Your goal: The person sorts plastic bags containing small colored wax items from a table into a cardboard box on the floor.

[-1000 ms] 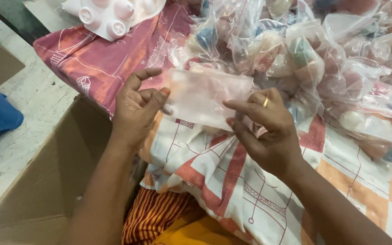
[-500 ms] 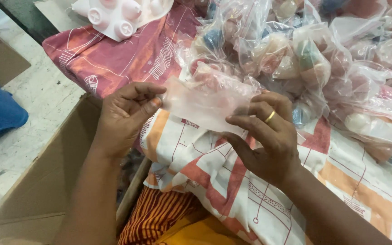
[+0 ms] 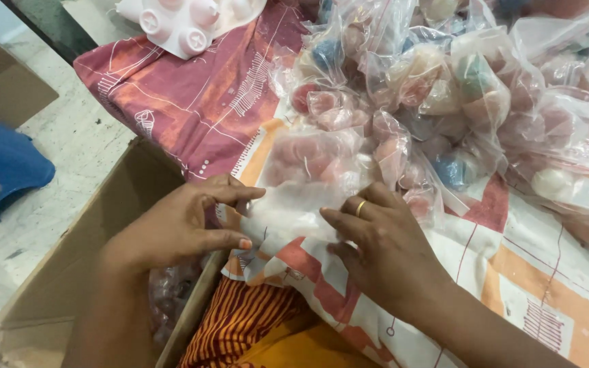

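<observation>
Between two bare hands, over a patterned cloth, a small clear plastic bag (image 3: 301, 204) is held at both ends. Thumb and forefinger of the left hand (image 3: 185, 225) are pinched nearly together on the bag's left edge, the other fingers curled beneath; the right hand (image 3: 383, 252), a gold ring (image 3: 360, 208) on one finger, presses its fingertips on the bag's right edge, the fingers close together and lying flat. Thin, crinkled and partly cloudy, the bag holds rounded pinkish pieces, which show through blurred.

Just beyond the grip, away from the person, a heap of similar filled bags (image 3: 458, 88) rests on the cloth (image 3: 547, 286), each holding small ball-like pieces in pink, blue, cream and teal. That cloth is soft, printed in orange, red and white blocks with thin line drawings. Left of the grip and below it stands an open brown cardboard box (image 3: 69, 272); more bagged pinkish pieces (image 3: 172, 300) lie inside against its near wall. Farther beyond the left hand a white moulded plastic tray (image 3: 185, 20) with round domes sits at the cloth's edge. Well to the left, a blue plastic stool (image 3: 1, 170) stands on the pale stone floor (image 3: 76, 157).
</observation>
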